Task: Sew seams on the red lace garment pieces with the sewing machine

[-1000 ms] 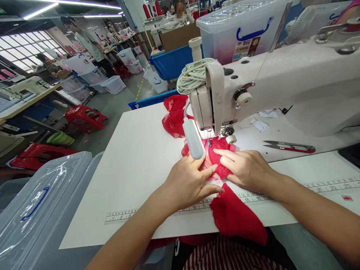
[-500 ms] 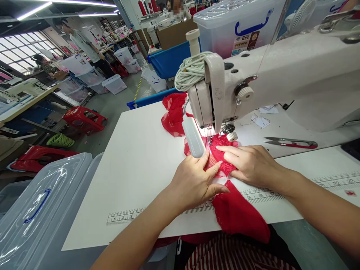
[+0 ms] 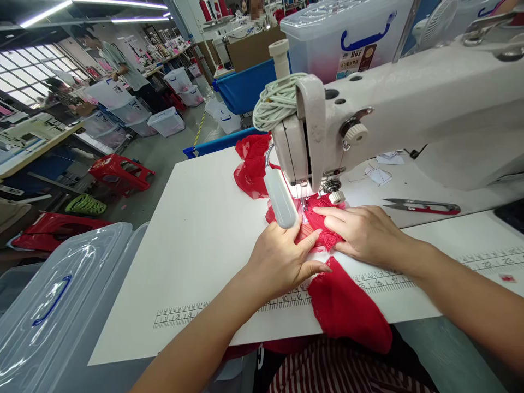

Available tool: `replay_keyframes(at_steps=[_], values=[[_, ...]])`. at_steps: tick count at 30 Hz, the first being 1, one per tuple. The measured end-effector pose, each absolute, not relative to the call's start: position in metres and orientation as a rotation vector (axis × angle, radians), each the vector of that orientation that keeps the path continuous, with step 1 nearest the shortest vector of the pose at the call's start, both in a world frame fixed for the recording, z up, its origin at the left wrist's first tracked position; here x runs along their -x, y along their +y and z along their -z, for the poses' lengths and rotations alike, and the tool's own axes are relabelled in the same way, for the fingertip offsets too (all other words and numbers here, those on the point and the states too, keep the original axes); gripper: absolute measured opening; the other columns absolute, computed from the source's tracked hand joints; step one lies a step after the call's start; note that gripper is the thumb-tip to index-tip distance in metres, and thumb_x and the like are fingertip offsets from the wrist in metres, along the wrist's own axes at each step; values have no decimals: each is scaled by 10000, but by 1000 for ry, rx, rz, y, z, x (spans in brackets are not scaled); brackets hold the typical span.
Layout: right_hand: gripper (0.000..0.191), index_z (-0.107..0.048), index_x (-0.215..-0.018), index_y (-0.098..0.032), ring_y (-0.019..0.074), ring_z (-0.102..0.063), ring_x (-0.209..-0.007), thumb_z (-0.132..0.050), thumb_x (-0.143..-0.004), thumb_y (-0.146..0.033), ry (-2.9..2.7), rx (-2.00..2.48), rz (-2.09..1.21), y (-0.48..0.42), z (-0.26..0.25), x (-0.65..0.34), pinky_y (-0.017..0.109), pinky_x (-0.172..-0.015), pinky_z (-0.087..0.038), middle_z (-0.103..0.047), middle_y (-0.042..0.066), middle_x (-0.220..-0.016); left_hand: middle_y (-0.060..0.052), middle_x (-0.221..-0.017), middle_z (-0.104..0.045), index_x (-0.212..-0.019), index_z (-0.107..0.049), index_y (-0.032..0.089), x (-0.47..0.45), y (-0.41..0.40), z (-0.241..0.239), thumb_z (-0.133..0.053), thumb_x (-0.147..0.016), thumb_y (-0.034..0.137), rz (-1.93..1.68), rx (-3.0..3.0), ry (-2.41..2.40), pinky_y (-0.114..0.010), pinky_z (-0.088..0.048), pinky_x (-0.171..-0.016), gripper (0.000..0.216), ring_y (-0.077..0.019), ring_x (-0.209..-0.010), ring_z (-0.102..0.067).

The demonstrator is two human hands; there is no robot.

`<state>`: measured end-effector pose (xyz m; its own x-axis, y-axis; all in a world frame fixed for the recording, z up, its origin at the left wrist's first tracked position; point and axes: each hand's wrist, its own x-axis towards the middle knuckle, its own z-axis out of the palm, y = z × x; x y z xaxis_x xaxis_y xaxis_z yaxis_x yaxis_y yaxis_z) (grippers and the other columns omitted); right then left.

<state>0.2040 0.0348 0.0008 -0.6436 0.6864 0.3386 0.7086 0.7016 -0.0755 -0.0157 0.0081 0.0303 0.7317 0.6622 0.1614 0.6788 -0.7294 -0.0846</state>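
Note:
Under the needle and presser foot [image 3: 303, 204] of a white sewing machine [image 3: 393, 114] lies red lace fabric [image 3: 327, 238]. My left hand [image 3: 280, 256] rests on the sheer part of it, just in front of the foot, fingers stretched and thumb held apart. To the right, my right hand [image 3: 362, 234] has its fingers closed over the lace edge; some fingertips are hidden in the cloth. A solid red piece [image 3: 347, 305] trails from the lace over the table's front edge. More red fabric [image 3: 254, 169] is bunched behind the grey lamp [image 3: 281, 199].
Red-handled thread snips [image 3: 423, 206] and paper scraps [image 3: 379, 174] lie right of the needle. A printed ruler [image 3: 180, 315] runs along the white table [image 3: 196, 229]. Lidded plastic boxes [image 3: 69, 289] stand at left; another box [image 3: 347, 38] is behind the machine. A person [image 3: 123, 65] stands far left.
The lace and trailing red piece have slid slightly forward toward the needle. Both hands have moved forward a little with the fabric. The view has shifted slightly.

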Motion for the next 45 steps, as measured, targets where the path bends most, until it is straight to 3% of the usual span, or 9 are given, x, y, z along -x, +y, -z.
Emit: replay_keyframes(at_steps=[5,16,22,27,32,45], values=[[229,-673,-962,-186,179,-654,-746,-572,-758,-162,-2568,1138,72,36,1,-204,294,-524,-380,-652,35,-1274,-171,-1005,-667,-1194,-669,197,18,11,-30,-126,-954,636,184,2790,-1102,-346,-412,-629,738,-233,-746,-542],[377,-662,-1090,-196,194,-679,-798,-523,-751,-113,-2551,1158,111,39,3,-202,319,-582,-447,-627,21,-1311,-151,-1050,-661,-1240,-640,225,19,14,-29,-167,-967,622,152,2779,-1137,-364,-412,-707,676,-240,-823,-555],[389,-662,-1039,-195,182,-656,-754,-496,-711,-68,-2567,1202,100,40,1,-201,305,-523,-398,-599,19,-1348,-141,-1061,-676,-1259,-622,211,21,17,-29,-153,-975,609,132,2740,-1137,-377,-401,-721,678,-258,-852,-579],[398,-645,-1020,-164,139,-592,-660,-437,-719,-10,-2502,1058,192,38,0,-202,284,-505,-347,-690,62,-1166,-192,-1194,-620,-1244,-612,109,15,12,-25,-132,-940,670,202,2725,-1077,-384,-420,-737,799,-256,-871,-579],[276,-629,-846,-163,95,-483,-566,-420,-813,14,-2497,905,250,36,4,-203,274,-477,-272,-685,20,-890,-200,-1127,-642,-1230,-604,73,10,4,-22,-149,-898,733,239,2733,-1038,-391,-427,-729,867,-255,-842,-596],[259,-569,-703,-164,110,-447,-616,-419,-808,19,-2470,921,214,36,4,-202,265,-495,-273,-623,34,-829,-225,-1180,-644,-1222,-623,93,10,1,-21,-206,-914,711,254,2671,-997,-398,-430,-755,807,-314,-1000,-603]])
